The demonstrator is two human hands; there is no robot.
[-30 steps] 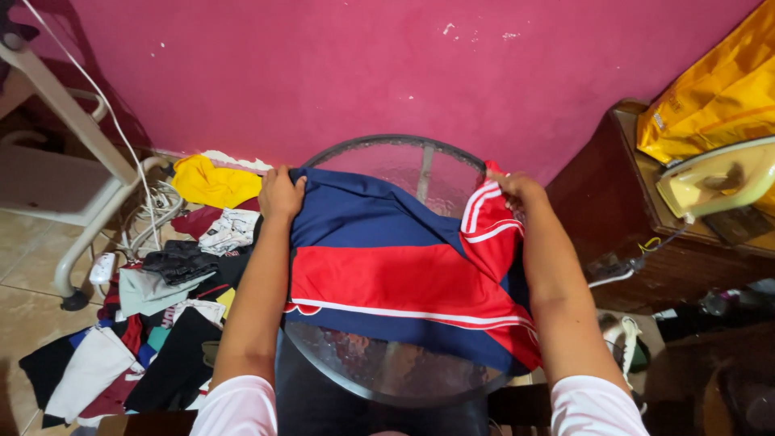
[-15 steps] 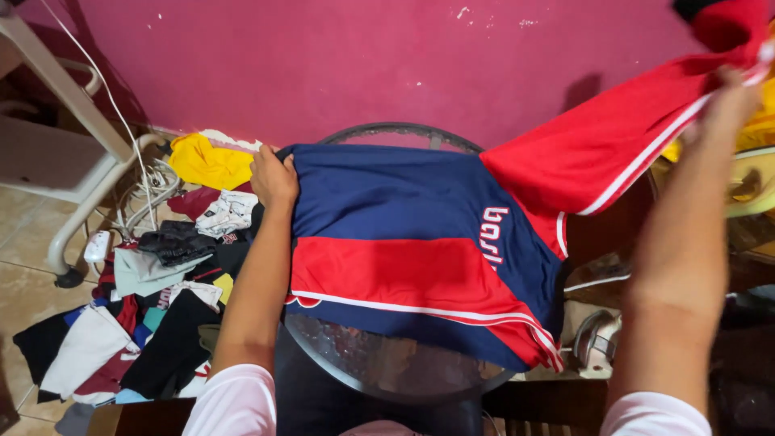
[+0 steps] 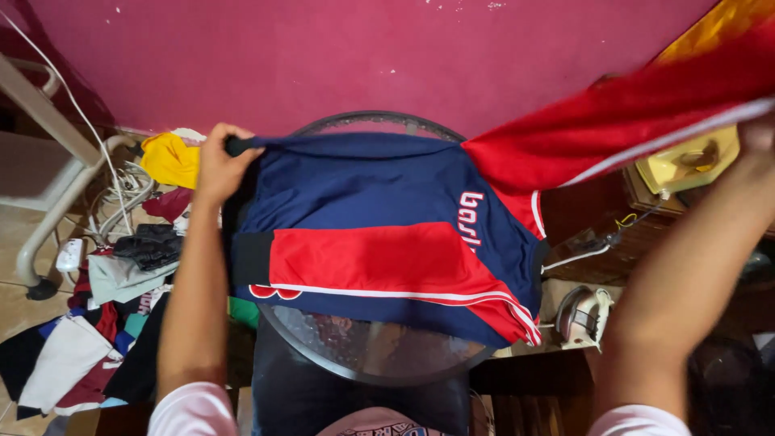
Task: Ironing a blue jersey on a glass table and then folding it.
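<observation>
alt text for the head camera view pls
A left hand grips one corner of a navy and red jersey spread over a round glass table, while the right hand lifts its red sleeve high.

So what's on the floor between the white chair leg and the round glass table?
A pile of loose clothes, with a yellow garment at the top, in the head view.

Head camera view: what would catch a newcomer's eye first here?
The navy and red sports jacket spread over a round glass table against a magenta wall. The left hand grips its far left edge, while the right hand lifts a red sleeve high at the right. A pile of clothes covers the floor at left.
</observation>
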